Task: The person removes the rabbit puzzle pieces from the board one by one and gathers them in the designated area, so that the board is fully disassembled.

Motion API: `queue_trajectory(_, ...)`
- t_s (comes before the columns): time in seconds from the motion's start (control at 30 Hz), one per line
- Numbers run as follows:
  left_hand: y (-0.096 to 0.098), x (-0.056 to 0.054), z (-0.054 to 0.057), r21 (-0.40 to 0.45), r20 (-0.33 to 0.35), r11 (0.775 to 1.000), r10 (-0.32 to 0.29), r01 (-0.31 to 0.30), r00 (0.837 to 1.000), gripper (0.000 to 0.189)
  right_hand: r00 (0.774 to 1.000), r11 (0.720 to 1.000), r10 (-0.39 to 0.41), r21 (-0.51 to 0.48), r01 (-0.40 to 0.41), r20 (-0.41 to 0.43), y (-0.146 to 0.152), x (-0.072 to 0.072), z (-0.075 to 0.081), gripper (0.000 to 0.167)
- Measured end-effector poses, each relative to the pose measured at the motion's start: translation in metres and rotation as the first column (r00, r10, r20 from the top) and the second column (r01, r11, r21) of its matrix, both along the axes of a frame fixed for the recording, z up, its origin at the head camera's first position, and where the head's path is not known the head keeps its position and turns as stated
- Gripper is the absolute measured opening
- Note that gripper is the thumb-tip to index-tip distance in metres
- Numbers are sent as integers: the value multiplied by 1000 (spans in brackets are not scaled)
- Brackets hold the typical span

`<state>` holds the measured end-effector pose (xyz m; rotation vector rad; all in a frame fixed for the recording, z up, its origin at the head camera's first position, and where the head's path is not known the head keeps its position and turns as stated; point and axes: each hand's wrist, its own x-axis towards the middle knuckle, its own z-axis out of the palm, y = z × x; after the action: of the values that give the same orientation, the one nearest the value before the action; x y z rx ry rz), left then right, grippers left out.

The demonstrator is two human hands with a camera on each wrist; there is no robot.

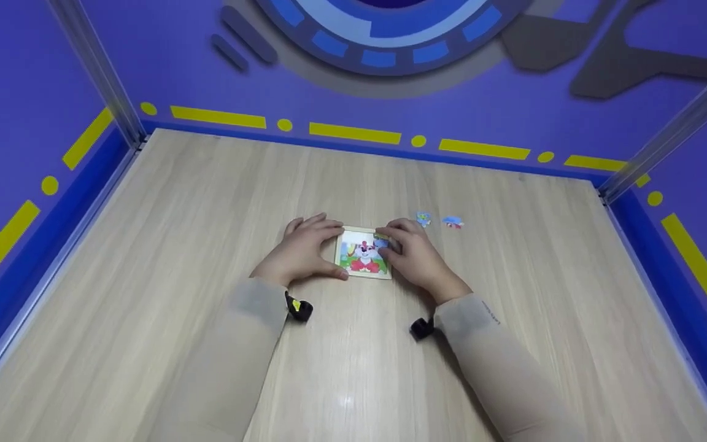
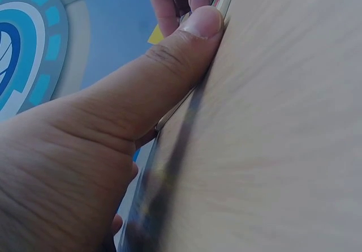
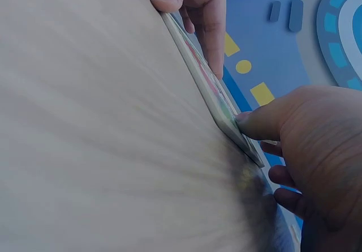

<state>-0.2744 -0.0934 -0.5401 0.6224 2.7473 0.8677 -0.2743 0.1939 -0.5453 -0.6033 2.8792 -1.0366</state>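
Observation:
A small square jigsaw puzzle in a pale wooden frame (image 1: pixel 369 276) lies on the table, showing a white-faced cartoon animal in red on green. Its top left part is bare white. My left hand (image 1: pixel 304 252) grips the frame from the left, thumb at the lower edge and index finger at the upper corner. From the right, my right hand (image 1: pixel 415 255) pinches a bluish puzzle piece (image 1: pixel 382 242) at the picture's upper right, between thumb and index finger. In the right wrist view, the right thumb (image 3: pixel 260 122) rests on the puzzle's face near a corner.
Two loose puzzle pieces lie beyond my right hand: a blue-green one (image 1: pixel 423 218) and a blue one with red (image 1: pixel 453 221). The wooden table (image 1: pixel 206 184) is bounded by blue-purple walls (image 1: pixel 353 104) at the back and sides, with metal posts at the corners.

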Motion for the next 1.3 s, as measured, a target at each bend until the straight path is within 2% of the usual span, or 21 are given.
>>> queue_trajectory(0.2,1,0,-2,0,10,1000,-13,13,1000,112,1000,1000,-5,19,5,7,2,1,-2,43)
queue_trajectory(0.43,-1,-3,3,-7,-1,1000,-2,2,1000,111,1000,1000,4,20,-4,-10,0,-3,1,43)
queue_trajectory(0.67,-3,-1,4,-15,15,1000,-3,3,1000,111,1000,1000,-15,-8,15,-23,0,-3,1,43)
queue_trajectory(0.97,-4,-1,4,-6,8,1000,-3,3,1000,110,997,990,-62,-130,55,-47,12,-10,3,41)
queue_trajectory(1.17,-3,0,1,-1,13,1000,-5,5,1000,109,996,953,-79,-289,88,43,32,-15,9,44)
queue_trajectory(1.3,-1,1,0,5,16,1000,-7,7,1000,110,995,936,-78,-338,97,69,45,-16,17,47)
